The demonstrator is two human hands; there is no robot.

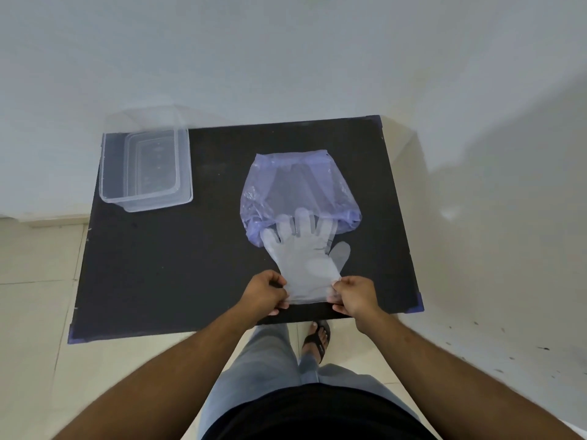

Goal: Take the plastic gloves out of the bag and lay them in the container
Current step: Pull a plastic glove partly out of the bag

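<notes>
A clear plastic glove lies flat on the black table, fingers pointing away from me, its fingertips over the mouth of a translucent purple bag. My left hand pinches the left corner of the glove's cuff. The cuff's right corner is pinched by my right hand. More pale plastic shows dimly inside the bag. A clear rectangular container stands at the table's far left corner, with nothing visible inside it.
The table stands against a white wall, with tiled floor on the left, right and near sides. My legs and a sandalled foot are just beyond the near edge. A bare black stretch separates the bag from the container.
</notes>
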